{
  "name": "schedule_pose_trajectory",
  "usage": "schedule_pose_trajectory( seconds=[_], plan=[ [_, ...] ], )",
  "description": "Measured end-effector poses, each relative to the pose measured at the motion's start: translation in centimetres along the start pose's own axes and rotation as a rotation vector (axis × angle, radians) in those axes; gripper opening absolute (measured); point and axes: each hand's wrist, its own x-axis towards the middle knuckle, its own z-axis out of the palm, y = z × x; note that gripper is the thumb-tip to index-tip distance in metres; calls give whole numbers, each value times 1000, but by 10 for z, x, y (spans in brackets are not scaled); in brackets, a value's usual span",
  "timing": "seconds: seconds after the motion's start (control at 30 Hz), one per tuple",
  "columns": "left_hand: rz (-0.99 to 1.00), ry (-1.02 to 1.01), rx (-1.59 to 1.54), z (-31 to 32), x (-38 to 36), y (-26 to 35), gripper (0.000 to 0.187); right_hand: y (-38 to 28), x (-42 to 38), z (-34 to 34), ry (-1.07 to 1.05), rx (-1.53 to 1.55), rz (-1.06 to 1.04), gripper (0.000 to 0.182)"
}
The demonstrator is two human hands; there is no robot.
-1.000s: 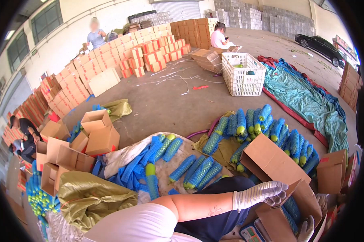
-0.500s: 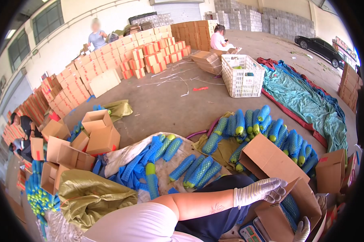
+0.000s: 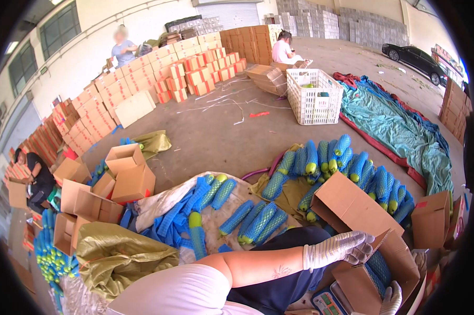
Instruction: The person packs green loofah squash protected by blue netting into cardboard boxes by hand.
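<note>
My left hand (image 3: pixel 347 249), in a striped work glove, reaches across to the top edge of an open cardboard box (image 3: pixel 352 289); its fingers are stretched out. Lower right, my gloved right hand (image 3: pixel 392 299) is at the near side of that box, fingers extended upward and palm partly out of view. Blue-netted produce (image 3: pixel 378 270) lies inside the box. Beside the box, partly hidden, is a scale with a green and blue panel (image 3: pixel 327 303). Another open carton (image 3: pixel 355 202) stands just beyond my left hand.
Long green gourds in blue nets (image 3: pixel 260 223) lie on a pale sheet, with a larger heap (image 3: pixel 326 157) behind. Open cartons (image 3: pixel 132 181) and an olive sack (image 3: pixel 124 249) are left. A white crate (image 3: pixel 314 100) and teal tarp (image 3: pixel 394 126) lie farther off. Several people are around.
The person at far left has straightened up and now shows more clearly beside a carton. My right hand has shifted slightly at the box; my left hand stays put.
</note>
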Motion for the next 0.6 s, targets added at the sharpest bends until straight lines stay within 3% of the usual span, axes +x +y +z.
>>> schedule_pose_trajectory(
  seconds=[0.53,0.6],
  plan=[
    [9,-14,-9,2,-1,2,50,-18,2,-10,12,37,51,31],
    [7,-7,-8,3,-2,4,50,-21,4,-12,18,-82,-25,30]
  ],
)
